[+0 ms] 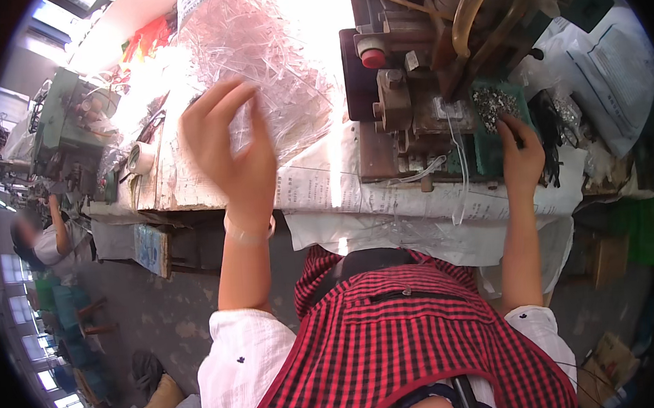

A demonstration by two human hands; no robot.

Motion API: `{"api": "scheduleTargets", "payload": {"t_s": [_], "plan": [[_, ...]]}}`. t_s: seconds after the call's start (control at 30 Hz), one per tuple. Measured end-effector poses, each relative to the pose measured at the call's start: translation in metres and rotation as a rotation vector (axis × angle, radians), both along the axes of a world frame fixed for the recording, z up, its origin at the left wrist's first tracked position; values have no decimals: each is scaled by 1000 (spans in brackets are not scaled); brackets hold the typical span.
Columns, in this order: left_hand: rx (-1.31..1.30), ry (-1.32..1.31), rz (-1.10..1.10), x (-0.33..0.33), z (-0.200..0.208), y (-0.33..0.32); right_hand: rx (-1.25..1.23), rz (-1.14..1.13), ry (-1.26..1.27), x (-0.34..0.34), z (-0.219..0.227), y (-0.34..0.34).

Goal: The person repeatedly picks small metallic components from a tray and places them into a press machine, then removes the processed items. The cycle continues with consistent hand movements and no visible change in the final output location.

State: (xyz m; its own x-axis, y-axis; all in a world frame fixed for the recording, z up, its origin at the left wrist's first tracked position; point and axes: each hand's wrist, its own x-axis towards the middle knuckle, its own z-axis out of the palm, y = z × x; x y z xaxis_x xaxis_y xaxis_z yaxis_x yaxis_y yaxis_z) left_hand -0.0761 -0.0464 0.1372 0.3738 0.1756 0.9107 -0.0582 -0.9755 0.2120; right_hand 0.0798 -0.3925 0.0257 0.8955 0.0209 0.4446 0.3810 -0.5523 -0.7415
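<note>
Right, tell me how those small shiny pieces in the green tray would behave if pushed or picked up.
The small shiny pieces look tiny beside the right hand, so each is probably light. They lie loose in the green tray, so a push would likely shift them. Their metallic glint suggests they may be stiff.

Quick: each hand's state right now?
Left hand: open, nothing visible in it.
Right hand: partly curled at small silvery metal parts in a green rectangular tray; whether it holds one cannot be told.
</note>
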Motion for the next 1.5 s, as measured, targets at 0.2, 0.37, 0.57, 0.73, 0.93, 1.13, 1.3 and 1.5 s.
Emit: {"api": "scheduleTargets", "payload": {"t_s": [0.2,0.37,0.57,0.73,0.93,1.13,1.3,1.5], "plan": [[369,574,217,112,-141,69,119,-7,152,19,-10,-1],[277,269,227,89,-131,71,-30,-241,-2,-23,-20,-50],[-714,480,-37,24,-77,47,161,-104,-33,-39,3,-39],[-921,391,-469,38,-116,41,246,215,-198,-19,58,52],[-1115,315,-571,29,-136,-4,550,213,-52,-20,51,85],[-714,119,-296,25,-48,-39,685,333,65,-28,57,91],[-167,61,-523,17,-13,-87,725,392,146,-47,84,93],[286,240,-740,43,-15,-117,182,193,18,-19,46,33]]}}
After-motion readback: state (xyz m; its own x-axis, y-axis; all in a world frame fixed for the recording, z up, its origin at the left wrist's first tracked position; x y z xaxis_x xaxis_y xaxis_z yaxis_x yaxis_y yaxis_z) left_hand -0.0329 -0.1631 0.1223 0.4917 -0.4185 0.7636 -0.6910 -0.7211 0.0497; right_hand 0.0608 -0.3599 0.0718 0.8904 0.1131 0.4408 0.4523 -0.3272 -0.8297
